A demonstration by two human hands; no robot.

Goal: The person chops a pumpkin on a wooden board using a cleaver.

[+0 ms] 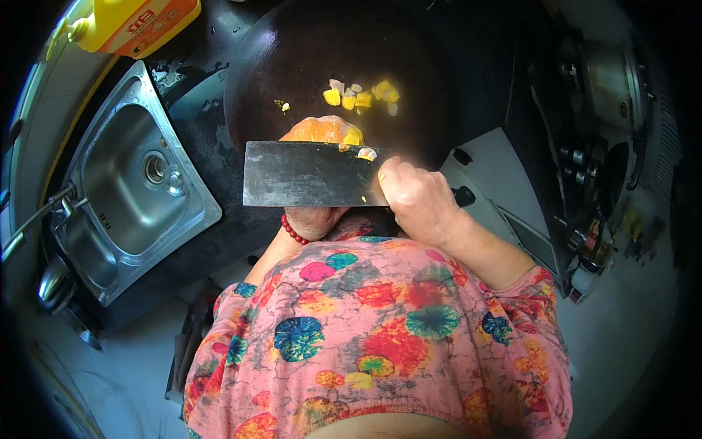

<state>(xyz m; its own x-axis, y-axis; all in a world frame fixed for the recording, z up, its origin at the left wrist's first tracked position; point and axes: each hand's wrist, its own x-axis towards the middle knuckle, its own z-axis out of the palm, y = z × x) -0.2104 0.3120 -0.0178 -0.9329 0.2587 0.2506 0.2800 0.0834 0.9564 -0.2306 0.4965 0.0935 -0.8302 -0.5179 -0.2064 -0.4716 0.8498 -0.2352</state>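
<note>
A broad metal cleaver (307, 174) lies across the front of a round dark board (340, 44), its blade flat to the view. My right hand (419, 197) grips the cleaver at its handle end, the black butt showing beyond the fist. Behind the blade shows a piece of orange-fleshed produce, perhaps pumpkin (318, 130). My left hand (315, 219) is mostly hidden under the blade; only its wrist side with a red bead bracelet (293, 230) shows. Yellow cut chunks (348, 100) and pale peel bits lie on the board. A small scrap (366, 154) clings to the blade.
A stainless steel sink (137, 181) is set in the dark counter at the left. Behind it lies a yellow detergent bottle (148, 27). At the right are a metal pot (606, 88) and small containers (587, 274). Water drops wet the counter beside the board.
</note>
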